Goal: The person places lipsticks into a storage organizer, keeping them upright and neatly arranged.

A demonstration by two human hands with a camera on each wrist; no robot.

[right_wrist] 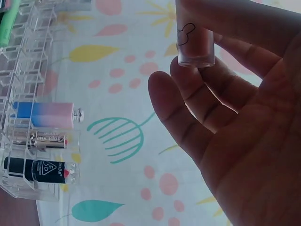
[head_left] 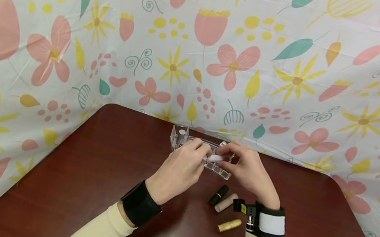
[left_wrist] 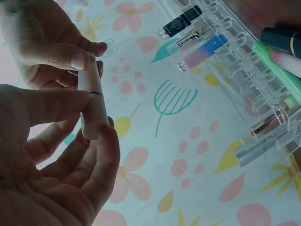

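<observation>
A pale pinkish lip gloss tube (head_left: 214, 158) with a thin dark ring is held between both hands, above the front edge of a clear lipstick organizer (head_left: 220, 171). My left hand (head_left: 182, 169) grips one end with thumb and fingers. The other end is pinched by my right hand (head_left: 247, 167). In the right wrist view the tube (right_wrist: 195, 51) shows a clear end and a small dark outline drawing. A black lipstick (left_wrist: 182, 22), a blue-and-pink lipstick (left_wrist: 205, 52) and a green tube (left_wrist: 278, 68) sit in the organizer's slots.
On the brown table (head_left: 92, 169), nearer the body, lie a black lipstick (head_left: 219, 195), a pale tube (head_left: 226, 203) and a gold lipstick (head_left: 229, 226). A floral cloth (head_left: 202, 66) hangs behind and beside the table. A grey-capped tube (head_left: 181, 134) stands at the organizer's left end.
</observation>
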